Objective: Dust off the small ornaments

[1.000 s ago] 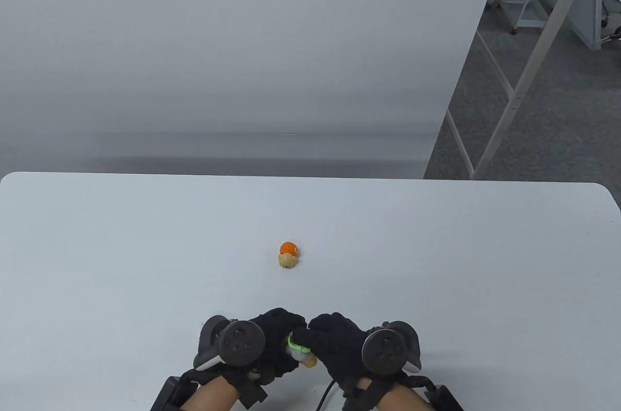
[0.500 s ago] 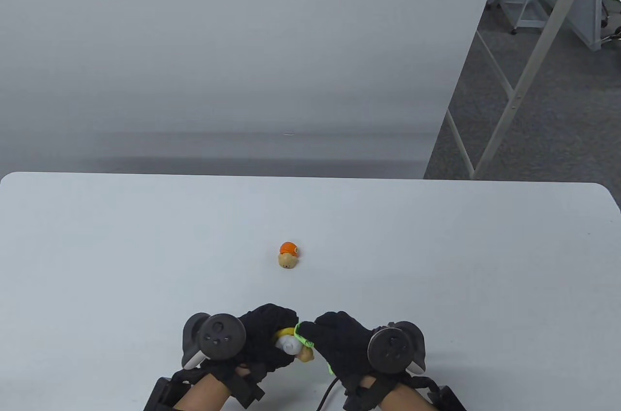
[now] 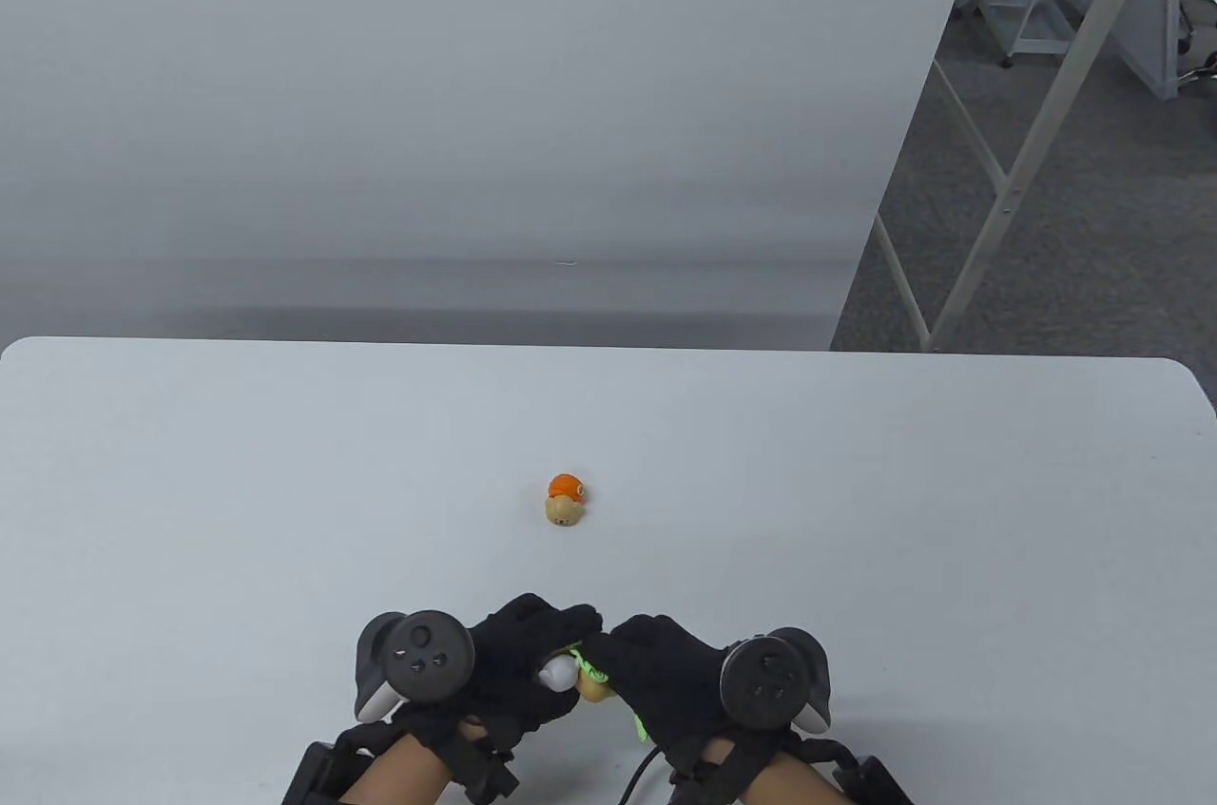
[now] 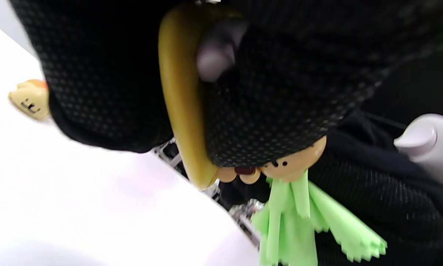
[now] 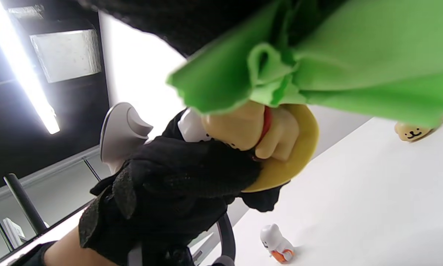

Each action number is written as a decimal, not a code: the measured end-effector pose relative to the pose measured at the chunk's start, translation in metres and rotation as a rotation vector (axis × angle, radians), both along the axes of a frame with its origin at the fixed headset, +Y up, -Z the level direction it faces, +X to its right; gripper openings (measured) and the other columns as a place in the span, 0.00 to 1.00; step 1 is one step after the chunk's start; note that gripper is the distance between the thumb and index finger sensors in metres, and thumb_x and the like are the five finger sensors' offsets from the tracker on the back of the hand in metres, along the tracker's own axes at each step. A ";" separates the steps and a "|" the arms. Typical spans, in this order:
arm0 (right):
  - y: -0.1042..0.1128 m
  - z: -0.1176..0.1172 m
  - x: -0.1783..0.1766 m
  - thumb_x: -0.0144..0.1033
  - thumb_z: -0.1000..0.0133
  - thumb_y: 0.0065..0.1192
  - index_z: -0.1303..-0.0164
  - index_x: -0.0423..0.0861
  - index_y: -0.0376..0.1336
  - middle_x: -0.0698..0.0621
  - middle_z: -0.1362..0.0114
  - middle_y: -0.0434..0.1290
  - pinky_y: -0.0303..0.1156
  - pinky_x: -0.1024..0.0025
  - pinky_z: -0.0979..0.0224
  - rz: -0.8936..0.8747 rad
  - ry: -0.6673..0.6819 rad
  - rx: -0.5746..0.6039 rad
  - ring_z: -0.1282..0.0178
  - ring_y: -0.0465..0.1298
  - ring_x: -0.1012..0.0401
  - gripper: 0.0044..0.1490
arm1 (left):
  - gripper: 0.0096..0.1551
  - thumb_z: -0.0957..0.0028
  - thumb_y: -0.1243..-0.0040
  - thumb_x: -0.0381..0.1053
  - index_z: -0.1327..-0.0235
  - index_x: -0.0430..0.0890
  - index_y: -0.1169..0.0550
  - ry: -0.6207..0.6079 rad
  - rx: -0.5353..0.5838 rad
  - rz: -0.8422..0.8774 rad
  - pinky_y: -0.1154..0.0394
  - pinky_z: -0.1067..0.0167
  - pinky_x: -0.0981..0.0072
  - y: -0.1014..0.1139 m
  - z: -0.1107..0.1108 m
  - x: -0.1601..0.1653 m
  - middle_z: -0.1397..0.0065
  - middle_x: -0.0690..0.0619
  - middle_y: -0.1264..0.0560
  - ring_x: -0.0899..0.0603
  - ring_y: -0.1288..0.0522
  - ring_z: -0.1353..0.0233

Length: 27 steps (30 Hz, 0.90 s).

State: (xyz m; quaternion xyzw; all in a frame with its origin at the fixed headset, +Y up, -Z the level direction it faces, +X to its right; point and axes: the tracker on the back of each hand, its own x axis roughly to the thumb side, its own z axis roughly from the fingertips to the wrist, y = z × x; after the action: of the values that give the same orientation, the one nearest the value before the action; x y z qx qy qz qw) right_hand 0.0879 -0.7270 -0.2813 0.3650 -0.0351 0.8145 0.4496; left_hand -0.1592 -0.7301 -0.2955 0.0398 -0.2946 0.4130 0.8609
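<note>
My left hand (image 3: 547, 653) grips a small beige dog ornament (image 3: 570, 678) with a yellow base just above the table's near edge. In the left wrist view the yellow base (image 4: 180, 111) runs between my gloved fingers and the beige head (image 4: 299, 162) pokes out below. My right hand (image 3: 613, 653) holds a green cloth (image 3: 595, 668) bunched against the ornament. In the right wrist view the cloth (image 5: 336, 66) lies on top of the figure (image 5: 243, 127). A second ornament, orange on top and beige below (image 3: 565, 499), sits alone mid-table.
A small white figure with an orange base (image 5: 276, 244) stands on the white table (image 3: 856, 510) below my hands, seen only in the right wrist view. A grey partition rises behind the table's far edge. Table legs and carpet are at the right.
My left hand has shifted left and turned the ornament, so its white part shows. My right hand has rubbed the cloth across it. The orange ornament has not moved.
</note>
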 end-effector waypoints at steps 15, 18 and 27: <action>0.004 0.002 0.003 0.20 0.43 0.69 0.36 0.38 0.72 0.23 0.40 0.77 0.74 0.25 0.41 0.021 0.002 0.003 0.51 0.80 0.35 0.23 | 0.41 0.69 0.05 0.46 0.38 0.47 0.16 0.025 0.026 0.026 0.05 0.64 0.53 0.001 0.002 -0.001 0.39 0.40 0.21 0.38 0.07 0.52; 0.003 -0.003 0.009 0.20 0.43 0.70 0.37 0.36 0.72 0.22 0.41 0.77 0.73 0.24 0.41 0.031 -0.027 -0.017 0.51 0.80 0.34 0.23 | 0.41 0.69 0.05 0.46 0.38 0.48 0.16 0.047 -0.106 0.165 0.05 0.64 0.52 -0.006 -0.006 -0.012 0.39 0.40 0.22 0.38 0.08 0.52; 0.005 -0.010 0.021 0.21 0.41 0.66 0.31 0.33 0.67 0.22 0.39 0.75 0.72 0.25 0.41 0.069 -0.147 0.034 0.50 0.78 0.35 0.27 | 0.39 0.53 0.15 0.58 0.32 0.41 0.18 0.098 -0.205 0.063 0.10 0.64 0.48 -0.017 -0.009 -0.014 0.42 0.38 0.22 0.39 0.10 0.56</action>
State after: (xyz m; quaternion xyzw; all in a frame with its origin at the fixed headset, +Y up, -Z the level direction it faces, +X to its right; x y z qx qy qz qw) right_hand 0.1093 -0.7218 -0.2916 0.3127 -0.0696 0.8534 0.4112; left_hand -0.1737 -0.7467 -0.3050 -0.0193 -0.2071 0.4652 0.8604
